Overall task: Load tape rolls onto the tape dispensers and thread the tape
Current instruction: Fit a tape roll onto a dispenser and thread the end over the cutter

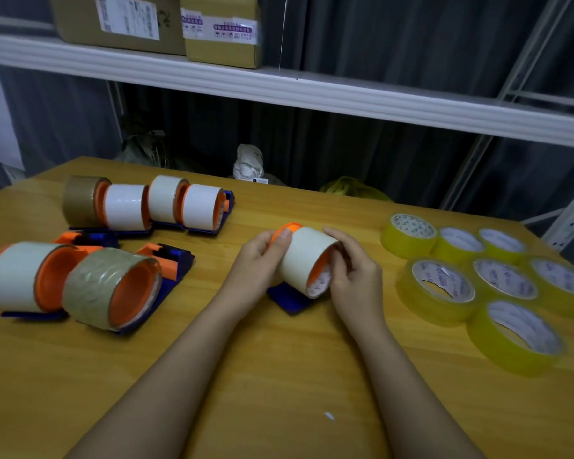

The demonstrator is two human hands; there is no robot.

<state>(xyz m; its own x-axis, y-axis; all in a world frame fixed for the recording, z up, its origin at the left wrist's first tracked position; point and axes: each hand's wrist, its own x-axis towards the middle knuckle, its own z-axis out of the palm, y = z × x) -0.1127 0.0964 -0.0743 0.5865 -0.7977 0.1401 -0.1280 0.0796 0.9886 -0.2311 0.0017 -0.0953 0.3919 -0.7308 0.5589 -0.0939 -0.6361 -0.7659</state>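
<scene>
A white tape roll (304, 256) sits on the orange hub of a blue tape dispenser (290, 301) at the middle of the wooden table (279, 376). My left hand (260, 266) grips the roll's left end, its thumb on the orange hub. My right hand (353, 271) curls round the roll's right end, fingers at the core. Several yellow tape rolls (441, 288) lie flat to the right. Several loaded dispensers (110, 288) with white and brown rolls stand at the left.
A second row of loaded dispensers (166, 203) stands at the back left. A white shelf rail (279, 91) with cardboard boxes (219, 28) runs above the table's far edge. A small white scrap (329, 416) lies on the near table.
</scene>
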